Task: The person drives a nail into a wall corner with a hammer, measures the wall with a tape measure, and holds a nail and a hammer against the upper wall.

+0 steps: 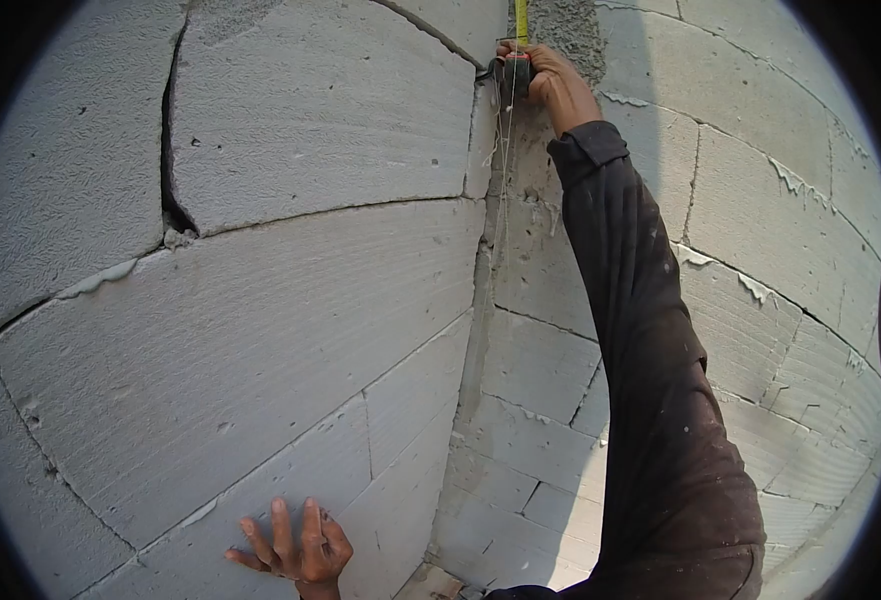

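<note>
High in the corner, my right hand (557, 82) grips a dark tape measure (516, 74). Its yellow blade (521, 22) runs upward out of the top of the view. Thin pale strings (505, 150) hang down just beside the tape measure's case. Low on the left wall, my left hand (305, 548) has its fingers spread near the pale block surface and holds nothing. Whether its fingertips press on the block I cannot tell.
Pale block walls meet in a corner; the left wall (260, 330) has a wide dark gap (168, 150) between two blocks. Dried mortar (795, 180) sticks out of the right wall's joints. Rough grey cement (570, 30) covers the upper corner.
</note>
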`<act>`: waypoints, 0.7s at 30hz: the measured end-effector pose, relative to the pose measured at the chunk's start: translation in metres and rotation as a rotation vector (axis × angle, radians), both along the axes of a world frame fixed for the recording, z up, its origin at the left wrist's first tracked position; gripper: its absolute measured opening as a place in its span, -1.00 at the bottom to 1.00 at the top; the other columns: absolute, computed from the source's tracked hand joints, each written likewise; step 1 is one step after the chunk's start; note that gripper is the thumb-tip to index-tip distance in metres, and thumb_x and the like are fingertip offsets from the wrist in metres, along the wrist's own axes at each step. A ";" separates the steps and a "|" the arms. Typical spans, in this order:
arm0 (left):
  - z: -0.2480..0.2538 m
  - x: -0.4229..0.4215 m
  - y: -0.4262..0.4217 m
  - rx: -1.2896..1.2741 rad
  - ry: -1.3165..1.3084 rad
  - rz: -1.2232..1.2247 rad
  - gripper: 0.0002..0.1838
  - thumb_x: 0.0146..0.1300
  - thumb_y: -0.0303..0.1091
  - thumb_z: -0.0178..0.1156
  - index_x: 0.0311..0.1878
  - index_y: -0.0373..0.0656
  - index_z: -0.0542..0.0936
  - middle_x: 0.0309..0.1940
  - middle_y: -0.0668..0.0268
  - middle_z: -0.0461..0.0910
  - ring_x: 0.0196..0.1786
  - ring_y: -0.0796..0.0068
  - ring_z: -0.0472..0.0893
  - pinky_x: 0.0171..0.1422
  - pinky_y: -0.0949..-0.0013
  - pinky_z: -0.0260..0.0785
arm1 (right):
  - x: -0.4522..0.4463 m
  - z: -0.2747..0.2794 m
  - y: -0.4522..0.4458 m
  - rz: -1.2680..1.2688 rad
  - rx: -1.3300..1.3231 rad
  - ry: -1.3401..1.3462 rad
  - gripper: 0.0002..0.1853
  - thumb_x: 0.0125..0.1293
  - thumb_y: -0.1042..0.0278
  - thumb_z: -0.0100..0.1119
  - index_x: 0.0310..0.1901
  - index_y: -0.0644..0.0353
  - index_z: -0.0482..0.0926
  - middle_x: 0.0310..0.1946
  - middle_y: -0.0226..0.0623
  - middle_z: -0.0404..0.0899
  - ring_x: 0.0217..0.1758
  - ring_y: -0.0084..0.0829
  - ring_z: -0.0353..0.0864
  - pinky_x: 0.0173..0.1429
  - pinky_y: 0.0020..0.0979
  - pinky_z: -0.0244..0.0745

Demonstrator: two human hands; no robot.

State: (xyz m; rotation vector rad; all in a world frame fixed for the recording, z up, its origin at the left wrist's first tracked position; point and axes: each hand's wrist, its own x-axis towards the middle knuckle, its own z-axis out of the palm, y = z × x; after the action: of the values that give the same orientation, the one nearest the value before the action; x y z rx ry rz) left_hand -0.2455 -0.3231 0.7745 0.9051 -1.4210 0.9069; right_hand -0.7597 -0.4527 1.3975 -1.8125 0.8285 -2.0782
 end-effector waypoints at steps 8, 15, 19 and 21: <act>0.009 0.000 0.008 0.036 -0.021 0.023 -0.81 0.20 -0.21 0.21 -0.16 0.27 0.75 0.45 0.34 0.50 0.75 -0.04 0.03 0.79 -0.42 -0.62 | 0.068 -0.066 0.063 -0.247 -0.239 0.414 -0.79 0.60 0.49 0.05 0.05 0.33 0.67 -0.20 -0.33 0.76 -0.26 -0.61 0.71 -0.22 -0.55 0.61; 0.014 0.002 0.010 0.028 -0.067 0.020 -0.75 0.16 -0.14 0.20 -0.12 0.23 0.77 0.44 0.26 0.52 0.75 -0.13 0.02 0.75 -0.48 -0.65 | 0.023 -0.031 0.020 -0.268 -0.174 0.321 -0.76 0.61 0.56 -0.05 0.01 0.34 0.66 -0.22 -0.37 0.70 -0.26 -0.70 0.61 -0.20 -0.61 0.49; 0.012 0.003 0.009 0.025 -0.076 0.009 -0.74 0.15 -0.11 0.21 -0.11 0.21 0.77 0.45 0.25 0.51 0.75 -0.15 0.01 0.74 -0.50 -0.66 | 0.008 -0.021 0.012 -0.249 -0.220 0.383 -0.82 0.55 0.57 0.00 -0.10 0.35 0.64 -0.30 -0.35 0.66 -0.32 -0.60 0.63 -0.23 -0.53 0.51; 0.015 0.004 0.010 0.024 -0.092 0.013 -0.73 0.15 -0.11 0.21 -0.11 0.21 0.77 0.46 0.25 0.51 0.75 -0.15 0.01 0.74 -0.51 -0.66 | 0.009 -0.024 0.014 -0.237 -0.202 0.369 -0.84 0.54 0.54 0.06 -0.08 0.34 0.65 -0.30 -0.33 0.69 -0.34 -0.57 0.66 -0.26 -0.52 0.57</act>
State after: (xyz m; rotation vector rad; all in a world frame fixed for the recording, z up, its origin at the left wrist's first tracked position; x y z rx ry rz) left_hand -0.2420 -0.3136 0.7893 0.9013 -1.5089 0.9526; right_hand -0.7503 -0.4389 1.3734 -2.3594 0.9960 -2.0576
